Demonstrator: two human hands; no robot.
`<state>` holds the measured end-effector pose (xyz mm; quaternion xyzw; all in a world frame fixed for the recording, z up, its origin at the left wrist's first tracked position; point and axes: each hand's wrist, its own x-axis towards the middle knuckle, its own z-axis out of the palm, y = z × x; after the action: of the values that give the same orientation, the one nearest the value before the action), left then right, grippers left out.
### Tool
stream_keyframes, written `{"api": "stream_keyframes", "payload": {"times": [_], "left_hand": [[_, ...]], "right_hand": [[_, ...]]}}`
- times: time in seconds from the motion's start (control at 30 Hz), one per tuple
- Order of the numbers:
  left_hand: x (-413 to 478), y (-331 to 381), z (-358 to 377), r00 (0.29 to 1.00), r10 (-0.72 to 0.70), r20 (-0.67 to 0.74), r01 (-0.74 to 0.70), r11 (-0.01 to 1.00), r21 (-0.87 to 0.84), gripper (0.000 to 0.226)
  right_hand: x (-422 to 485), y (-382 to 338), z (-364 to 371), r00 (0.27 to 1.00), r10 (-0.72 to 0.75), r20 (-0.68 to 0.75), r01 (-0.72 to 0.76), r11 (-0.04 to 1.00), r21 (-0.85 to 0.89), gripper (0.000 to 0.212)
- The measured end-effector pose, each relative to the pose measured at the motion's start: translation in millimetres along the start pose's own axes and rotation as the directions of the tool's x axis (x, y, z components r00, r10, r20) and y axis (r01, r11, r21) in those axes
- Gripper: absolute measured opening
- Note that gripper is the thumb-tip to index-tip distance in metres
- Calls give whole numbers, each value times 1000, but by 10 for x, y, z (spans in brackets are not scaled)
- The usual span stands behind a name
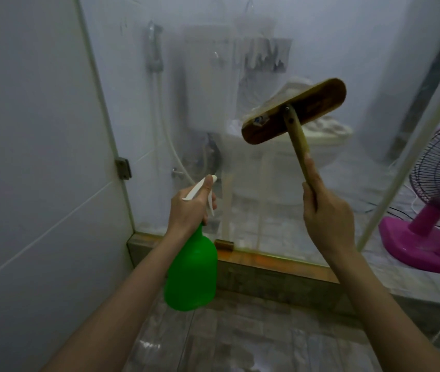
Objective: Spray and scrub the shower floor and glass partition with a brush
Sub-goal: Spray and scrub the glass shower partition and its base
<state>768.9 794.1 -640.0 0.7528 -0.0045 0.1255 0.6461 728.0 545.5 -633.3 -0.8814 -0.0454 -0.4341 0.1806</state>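
My left hand (190, 208) grips the white trigger head of a green spray bottle (192, 275), nozzle aimed at the glass partition (200, 108) ahead. My right hand (326, 210) holds the wooden handle of a scrub brush (294, 111), raised with its brown wooden head tilted and its bristle side turned to the glass. The glass is hazy and streaked. Wet grey tile of the shower floor (253, 331) lies below, between my forearms.
A white tiled wall (33, 157) closes the left side, with a metal hinge (123, 168) on the glass edge. A low stone curb (267, 275) carries the glass. Behind it stand a toilet (321, 140) and a hose sprayer (155, 49). A pink fan (433, 216) stands at right.
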Motion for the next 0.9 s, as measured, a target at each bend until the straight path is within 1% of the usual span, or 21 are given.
{"api": "stream_keyframes", "payload": {"times": [0.07,0.13,0.2,0.23,0.3,0.33,0.37,0.43,0.5,0.57,0.63,0.73,0.77,0.83,0.9], "left_hand": [[28,-19,-68,999,-13,-36,13,1000,-5,61],[56,-19,-152,1000,9,-21,-10,999,-40,54],[75,-17,-219,999,47,-19,-48,997,-64,44],[77,-10,-247,998,62,-31,-64,996,-65,41],[102,-17,-309,994,87,-62,-91,994,-58,39],[126,-18,-347,993,97,-74,-101,994,-48,39],[146,-12,-394,992,105,-75,-109,993,-46,39],[170,16,-488,990,115,-75,-121,990,-75,38],[182,43,-576,988,126,-93,-134,987,-87,37],[175,69,-642,984,145,-106,-155,983,-97,36],[171,113,-686,980,155,-127,-171,978,-122,35],[188,213,-724,976,147,-163,-172,973,-155,31],[185,248,-733,975,148,-164,-173,973,-154,31],[160,305,-749,972,171,-160,-196,967,-162,29],[139,347,-775,969,192,-154,-218,961,-169,26]], "right_hand": [[-174,150,81,1000,24,17,-24,1000,1,57],[-430,277,182,996,61,71,-62,998,10,59],[-549,214,275,992,72,103,-74,997,15,58],[-499,100,318,993,68,94,-71,997,27,57],[-250,-161,385,998,-3,68,4,1000,-12,55],[-116,-282,396,996,-47,81,51,997,-56,56],[-39,-338,389,993,-54,101,63,994,-86,58],[-155,-183,390,992,-17,121,28,995,-93,59],[-551,141,424,989,52,140,-42,996,-74,59],[-864,251,437,979,88,185,-81,996,-44,59],[-779,44,515,983,62,172,-57,998,-33,64],[-220,-464,578,989,-66,130,79,992,-98,73],[-102,-543,557,990,-74,117,88,989,-118,73],[-124,-460,527,993,-32,113,44,993,-109,68],[-414,-239,545,988,35,151,-26,997,-67,64]]}}
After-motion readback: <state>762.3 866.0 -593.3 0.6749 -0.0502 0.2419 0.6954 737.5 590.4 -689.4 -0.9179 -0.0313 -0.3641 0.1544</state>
